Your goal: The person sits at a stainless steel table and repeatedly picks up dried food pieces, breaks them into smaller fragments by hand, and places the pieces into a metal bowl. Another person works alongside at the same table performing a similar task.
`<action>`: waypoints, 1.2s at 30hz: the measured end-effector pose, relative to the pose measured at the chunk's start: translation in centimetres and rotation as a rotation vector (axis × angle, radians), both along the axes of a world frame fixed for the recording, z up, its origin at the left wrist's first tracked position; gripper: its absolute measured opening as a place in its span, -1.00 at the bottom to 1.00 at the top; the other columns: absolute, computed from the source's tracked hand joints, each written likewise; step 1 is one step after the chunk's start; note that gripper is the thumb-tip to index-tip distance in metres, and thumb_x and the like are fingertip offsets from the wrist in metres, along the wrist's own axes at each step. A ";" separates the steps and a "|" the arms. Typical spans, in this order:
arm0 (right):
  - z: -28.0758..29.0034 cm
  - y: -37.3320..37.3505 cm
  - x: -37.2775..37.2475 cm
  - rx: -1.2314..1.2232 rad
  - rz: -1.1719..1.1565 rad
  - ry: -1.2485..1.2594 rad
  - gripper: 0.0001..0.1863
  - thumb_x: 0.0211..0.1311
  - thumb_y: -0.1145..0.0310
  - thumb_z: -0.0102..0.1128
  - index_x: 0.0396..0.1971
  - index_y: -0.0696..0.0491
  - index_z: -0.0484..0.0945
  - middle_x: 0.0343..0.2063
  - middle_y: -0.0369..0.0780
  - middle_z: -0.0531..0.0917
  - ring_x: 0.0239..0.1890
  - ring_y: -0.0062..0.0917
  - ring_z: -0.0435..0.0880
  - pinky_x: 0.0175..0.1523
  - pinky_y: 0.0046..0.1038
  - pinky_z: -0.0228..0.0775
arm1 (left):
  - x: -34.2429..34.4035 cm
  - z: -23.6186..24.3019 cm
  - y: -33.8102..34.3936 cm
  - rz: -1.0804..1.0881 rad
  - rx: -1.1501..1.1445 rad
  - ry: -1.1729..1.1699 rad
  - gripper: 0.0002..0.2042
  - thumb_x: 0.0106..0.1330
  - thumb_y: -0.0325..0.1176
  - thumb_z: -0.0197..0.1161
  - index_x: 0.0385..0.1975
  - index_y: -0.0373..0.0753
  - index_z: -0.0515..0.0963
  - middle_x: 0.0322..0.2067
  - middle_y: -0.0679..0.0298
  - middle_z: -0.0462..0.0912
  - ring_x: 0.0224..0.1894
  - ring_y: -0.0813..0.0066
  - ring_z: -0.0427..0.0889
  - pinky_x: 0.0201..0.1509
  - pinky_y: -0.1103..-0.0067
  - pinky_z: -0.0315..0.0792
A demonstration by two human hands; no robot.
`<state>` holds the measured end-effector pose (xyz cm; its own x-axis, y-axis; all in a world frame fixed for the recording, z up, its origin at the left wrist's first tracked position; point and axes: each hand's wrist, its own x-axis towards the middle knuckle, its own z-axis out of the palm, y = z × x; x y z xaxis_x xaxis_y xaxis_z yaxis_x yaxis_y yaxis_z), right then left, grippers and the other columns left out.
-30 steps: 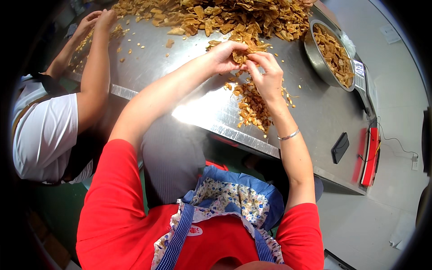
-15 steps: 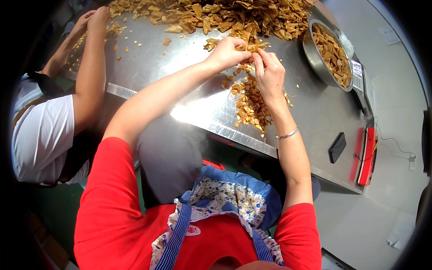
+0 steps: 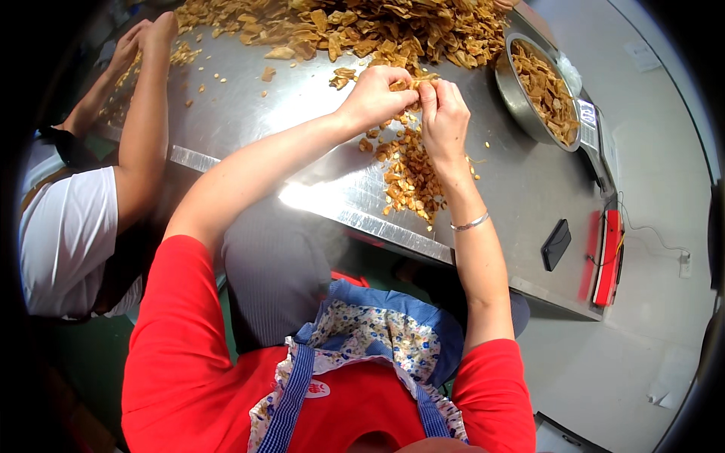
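My left hand (image 3: pixel 376 95) and my right hand (image 3: pixel 445 117) meet above the metal table (image 3: pixel 257 128). Thumbs and fingertips of both are pinched together on a small dried brown slice (image 3: pixel 418 82), mostly covered by the fingers. Under and in front of my hands lies a small heap of broken brown bits mixed with pale seeds (image 3: pixel 414 181). Just beyond them, loose slices run back into a big pile of dried brown slices (image 3: pixel 377 30) along the table's far side.
A steel bowl (image 3: pixel 517 109) of dried slices stands at the far right, beside a scale (image 3: pixel 593 132). Nearer are a black phone (image 3: pixel 556 245) and a red box with cables (image 3: pixel 609 260). At the left, another person's hands (image 3: pixel 147 38) work over scattered bits.
The whole view has shifted slightly, with the table things a little further left. My fingers have moved slightly at the slice; both hands stay pinched together.
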<state>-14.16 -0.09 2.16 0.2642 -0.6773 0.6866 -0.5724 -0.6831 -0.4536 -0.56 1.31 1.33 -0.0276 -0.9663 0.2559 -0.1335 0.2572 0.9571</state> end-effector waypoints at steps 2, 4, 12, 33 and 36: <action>-0.2 -0.1 0.0 0.064 -0.004 -0.027 -0.78 0.17 0.32 -0.05 -0.51 0.16 0.45 -0.60 -0.11 0.47 -0.55 -0.25 0.47 -0.44 -0.36 0.30 | -0.1 0.2 0.1 -0.039 0.034 0.044 -0.90 0.02 -0.42 0.15 -0.61 -0.31 0.48 -0.68 0.32 0.48 -0.63 0.68 0.45 -0.62 0.73 0.29; -0.6 -0.4 -0.3 0.193 -0.006 -0.044 -0.75 0.20 0.30 -0.08 -0.51 0.17 0.44 -0.63 -0.13 0.47 -0.59 -0.30 0.48 -0.46 -0.38 0.30 | -0.2 0.4 0.2 -0.082 0.074 0.100 -0.91 0.03 -0.43 0.14 -0.61 -0.31 0.48 -0.69 0.31 0.48 -0.64 0.67 0.44 -0.62 0.73 0.28; -1.2 -0.8 -1.3 0.901 0.550 -0.714 -0.67 0.28 0.24 -0.21 -0.45 0.19 0.44 -0.59 -0.29 0.53 -0.60 -0.70 0.46 -0.52 -0.66 0.28 | 0.4 0.3 -0.1 -0.341 0.254 0.443 -0.92 0.08 -0.44 0.13 -0.52 -0.31 0.45 -0.67 0.33 0.47 -0.64 0.65 0.43 -0.57 0.72 0.29; 0.4 -0.8 -2.8 0.133 0.301 0.210 -0.67 0.20 0.27 -0.12 -0.67 0.18 0.31 -0.74 -0.18 0.40 -0.70 -0.50 0.37 -0.55 -0.48 0.22 | 1.2 0.0 -0.8 -0.408 0.281 0.321 -0.92 0.11 -0.42 0.07 -0.53 -0.28 0.40 -0.65 0.33 0.44 -0.61 0.63 0.42 -0.51 0.70 0.29; 0.2 -0.3 -2.8 0.537 0.311 0.002 -0.66 0.21 0.24 -0.13 -0.63 0.19 0.36 -0.73 -0.20 0.43 -0.67 -0.54 0.43 -0.54 -0.48 0.24 | 1.5 -0.3 -1.0 -0.487 0.357 0.502 -0.92 0.11 -0.42 0.06 -0.51 -0.28 0.39 -0.65 0.32 0.45 -0.61 0.60 0.44 -0.49 0.67 0.32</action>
<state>-16.97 -0.34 2.41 0.5059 -0.8190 0.2708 -0.3843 -0.4950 -0.7793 0.97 0.28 1.07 -0.4327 -0.9012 0.0259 0.3854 -0.1589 0.9090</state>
